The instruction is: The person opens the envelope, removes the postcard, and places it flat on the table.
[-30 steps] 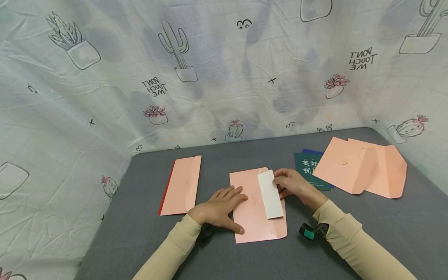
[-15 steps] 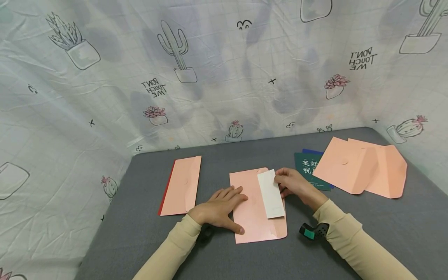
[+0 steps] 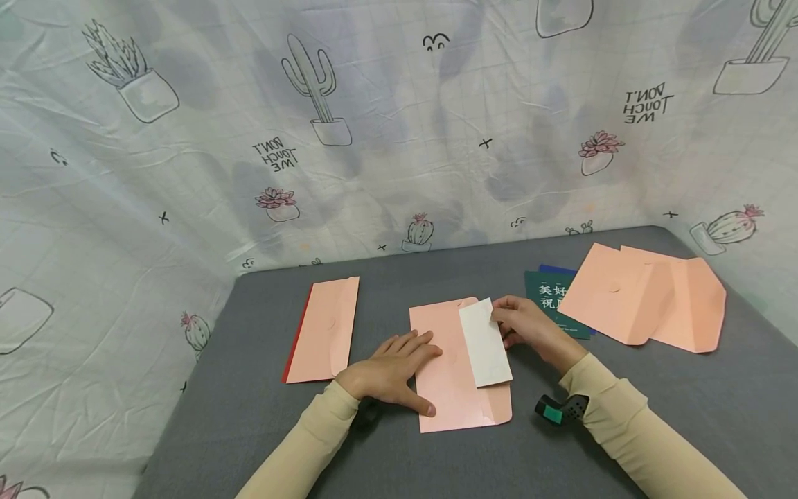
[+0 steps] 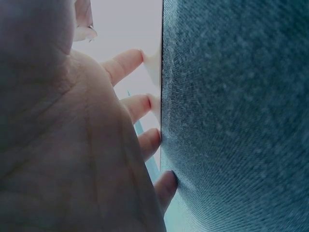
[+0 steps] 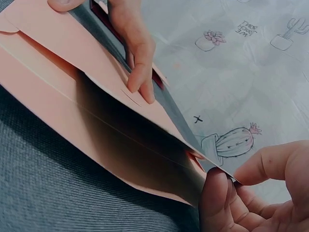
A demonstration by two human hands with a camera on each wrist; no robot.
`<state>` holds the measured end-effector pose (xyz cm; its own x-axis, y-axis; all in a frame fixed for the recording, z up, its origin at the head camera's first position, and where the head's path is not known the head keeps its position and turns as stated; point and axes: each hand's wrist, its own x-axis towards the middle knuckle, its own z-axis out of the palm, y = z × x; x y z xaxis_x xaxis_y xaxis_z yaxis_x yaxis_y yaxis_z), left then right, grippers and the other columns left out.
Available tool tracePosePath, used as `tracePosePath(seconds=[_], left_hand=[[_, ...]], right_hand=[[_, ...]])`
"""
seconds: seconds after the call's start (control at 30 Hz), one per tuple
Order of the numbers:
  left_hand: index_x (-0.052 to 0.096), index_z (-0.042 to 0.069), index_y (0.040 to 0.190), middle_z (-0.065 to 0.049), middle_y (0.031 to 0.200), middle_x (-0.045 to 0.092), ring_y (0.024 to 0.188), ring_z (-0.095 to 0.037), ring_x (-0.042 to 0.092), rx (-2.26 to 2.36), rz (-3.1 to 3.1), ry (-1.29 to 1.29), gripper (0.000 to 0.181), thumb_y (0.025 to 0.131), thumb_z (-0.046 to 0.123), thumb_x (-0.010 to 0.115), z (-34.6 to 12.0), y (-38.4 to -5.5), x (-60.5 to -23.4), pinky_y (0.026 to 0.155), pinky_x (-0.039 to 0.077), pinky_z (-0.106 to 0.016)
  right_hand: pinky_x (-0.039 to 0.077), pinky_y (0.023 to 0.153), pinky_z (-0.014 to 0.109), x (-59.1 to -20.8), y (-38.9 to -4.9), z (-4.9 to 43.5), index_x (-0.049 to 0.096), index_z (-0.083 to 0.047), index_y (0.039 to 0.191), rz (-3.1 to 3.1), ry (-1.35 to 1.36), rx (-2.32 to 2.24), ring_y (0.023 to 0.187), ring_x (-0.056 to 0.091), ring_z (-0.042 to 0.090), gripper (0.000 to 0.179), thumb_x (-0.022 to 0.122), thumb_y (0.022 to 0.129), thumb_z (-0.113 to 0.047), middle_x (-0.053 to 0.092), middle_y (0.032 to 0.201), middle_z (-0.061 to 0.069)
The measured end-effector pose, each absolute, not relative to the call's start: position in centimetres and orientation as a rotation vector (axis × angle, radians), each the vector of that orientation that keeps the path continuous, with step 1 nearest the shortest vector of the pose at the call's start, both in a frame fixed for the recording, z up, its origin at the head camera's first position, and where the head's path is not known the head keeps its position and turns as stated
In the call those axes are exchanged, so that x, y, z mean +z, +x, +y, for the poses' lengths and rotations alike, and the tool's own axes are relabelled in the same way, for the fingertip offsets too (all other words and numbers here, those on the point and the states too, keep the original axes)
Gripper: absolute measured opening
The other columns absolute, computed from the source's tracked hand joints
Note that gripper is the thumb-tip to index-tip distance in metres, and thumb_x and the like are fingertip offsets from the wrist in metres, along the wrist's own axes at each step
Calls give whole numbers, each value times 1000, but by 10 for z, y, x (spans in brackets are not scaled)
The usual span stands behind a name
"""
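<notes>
we press envelope (image 3: 444, 398) with left hand (image 3: 394, 367), fingers spread; our right hand (image 3: 528, 326) pinches card (image 3: 485, 344) above open flap (image 3: 497, 404).

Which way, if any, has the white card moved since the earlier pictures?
Yes, rightward: in the head view, the card, at its lower right corner, now reaches the right edge of the middle envelope, having stopped short before.

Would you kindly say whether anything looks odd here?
On the backdrop, lettering looks mirrored, suggesting the cloth hangs reversed, since characters on the green card read normally. At right, two pink envelopes overlap askew, one partly covering that card.
</notes>
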<state>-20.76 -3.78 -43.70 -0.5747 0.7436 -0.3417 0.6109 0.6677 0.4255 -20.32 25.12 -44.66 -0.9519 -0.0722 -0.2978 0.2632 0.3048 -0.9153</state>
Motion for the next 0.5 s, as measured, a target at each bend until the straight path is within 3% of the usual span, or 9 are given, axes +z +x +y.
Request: tracePosePath(seconds=[0.5], left_hand=[[37,27,154,1,172,11,161,-25,6,360,2387,1044,91,79,57,79,-38,-206,-436,128,6,-53]], right_hand=[[55,65,31,-445,-204,257,50,6,131,2302,160,-1708,79,59,16,41,52,102,-22,62,102,10]])
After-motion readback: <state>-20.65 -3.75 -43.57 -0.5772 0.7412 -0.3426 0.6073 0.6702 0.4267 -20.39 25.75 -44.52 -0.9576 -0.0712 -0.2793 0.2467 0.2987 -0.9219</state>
